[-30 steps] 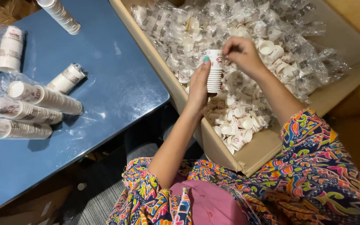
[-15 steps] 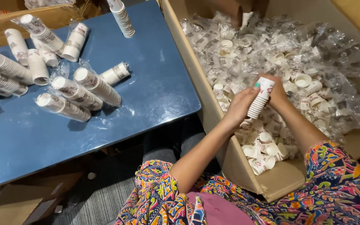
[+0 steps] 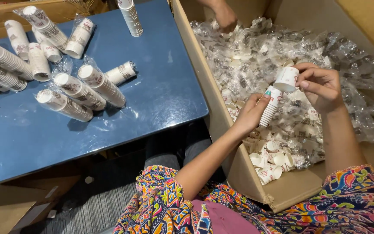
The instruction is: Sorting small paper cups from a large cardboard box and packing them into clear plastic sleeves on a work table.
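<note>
Nearest, the patterned sleeves frame both forearms reaching into the large cardboard box. The left hand is closed around the lower part of a stack of small white paper cups, holding it tilted with its open end up and to the right. Half a second ago both hands were bunched together on that stack; now the right hand has drawn apart and pinches 1 single paper cup by its rim between thumb and fingertips, just above the stack's open end and not quite touching it. Judging by that, the stack is being built up 1 cup at a time, and this cup is lined up to be nested.

Under the hands lie loose cups and crumpled clear plastic wrappers filling the box. To the left, the blue table carries several sleeves of wrapped cup stacks, more of them in view than a moment ago because the head has turned. At the far edge of the box, another person's hand reaches down into the wrappers.
</note>
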